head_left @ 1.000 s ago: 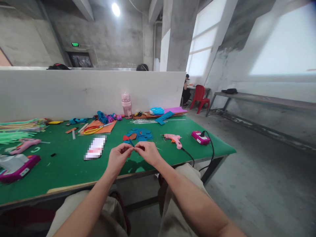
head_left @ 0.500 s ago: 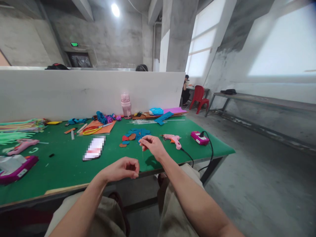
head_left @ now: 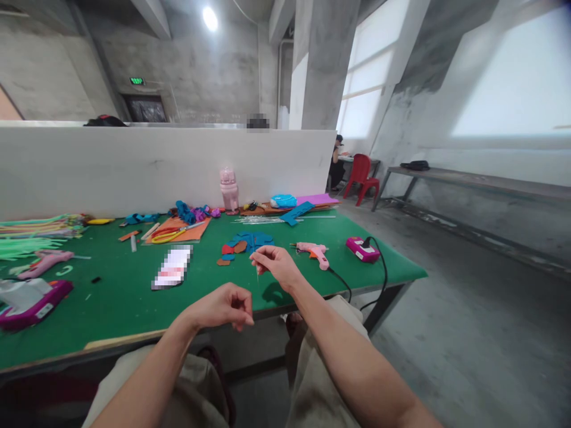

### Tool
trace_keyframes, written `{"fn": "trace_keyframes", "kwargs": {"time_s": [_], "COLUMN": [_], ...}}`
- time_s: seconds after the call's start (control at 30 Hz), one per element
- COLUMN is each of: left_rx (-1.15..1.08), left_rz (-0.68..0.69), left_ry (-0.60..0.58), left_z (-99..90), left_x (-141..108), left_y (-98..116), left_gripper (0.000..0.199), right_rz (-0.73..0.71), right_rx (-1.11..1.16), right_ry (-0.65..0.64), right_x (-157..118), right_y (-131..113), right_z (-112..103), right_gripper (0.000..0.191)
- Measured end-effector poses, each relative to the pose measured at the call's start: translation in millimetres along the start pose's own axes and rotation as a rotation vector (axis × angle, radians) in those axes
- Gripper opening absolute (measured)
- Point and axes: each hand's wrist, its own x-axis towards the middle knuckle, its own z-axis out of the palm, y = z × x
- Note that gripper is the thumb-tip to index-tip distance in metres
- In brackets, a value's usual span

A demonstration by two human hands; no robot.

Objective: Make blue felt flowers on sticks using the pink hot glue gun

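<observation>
My right hand (head_left: 273, 266) is raised over the green table, thumb and fingertips pinched on a thin wire (head_left: 257, 277) that is barely visible as an upright line. My left hand (head_left: 226, 306) hovers lower, at the table's front edge, its fingers curled and pressed together; whether anything lies inside them is hidden. Just beyond my right hand lie flat blue cut-out pieces (head_left: 256, 239), along with a red piece (head_left: 228, 249) and brown pieces (head_left: 239, 246). A pink glue gun (head_left: 312, 249) rests on its side to the right.
A magenta power strip (head_left: 362, 249) with a black cable sits at the right. Left of my hands lie a blurred phone (head_left: 173, 267), yellow-handled scissors (head_left: 168, 236) and another pink glue gun (head_left: 47, 261). Thin white wires (head_left: 256, 220) and a pink bottle (head_left: 229, 190) are by the white partition.
The view has shifted very slightly. My left hand's fingertips have moved a little; my right hand keeps its pinch in nearly the same place.
</observation>
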Motion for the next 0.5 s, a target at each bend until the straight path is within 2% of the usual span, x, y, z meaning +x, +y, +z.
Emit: {"fn": "trace_keyframes", "kwargs": {"time_s": [0.07, 0.13, 0.2, 0.23, 0.3, 0.43, 0.5], "left_rx": [0.042, 0.05, -0.003, -0.033, -0.078, -0.194, -0.254], "left_rz": [0.035, 0.089, 0.063, 0.033, 0.003, 0.039, 0.025], "left_ry": [0.029, -0.018, -0.091, -0.086, 0.036, 0.406, 0.49], "left_z": [-1.2, -2.4, -3.7, -4.4, -6.2, -8.9, -8.4], "left_x": [-1.6, -3.8, -5.2, -5.2, -3.4, 4.3, 7.7], "left_y": [1.1, 2.7, 2.9, 2.1, -0.8, -6.7, -7.4], "left_gripper": [0.021, 0.016, 0.017, 0.017, 0.016, 0.023, 0.03], "right_rz": [0.001, 0.007, 0.008, 0.002, -0.025, -0.059, -0.05], "right_rx": [0.001, 0.001, 0.005, 0.005, -0.009, -0.052, -0.04], "right_ry": [-0.003, -0.001, 0.005, 0.01, 0.025, 0.031, -0.004], "right_x": [-0.2, -0.2, 0.2, 0.5, 1.4, 1.7, 0.2], "right_y": [0.2, 0.2, 0.3, 0.5, 1.4, 5.9, 8.9], "right_z": [0.4, 0.5, 0.1, -0.3, -1.1, 0.6, 4.6], "right_gripper": [0.027, 0.027, 0.027, 0.027, 0.025, 0.022, 0.022]}}
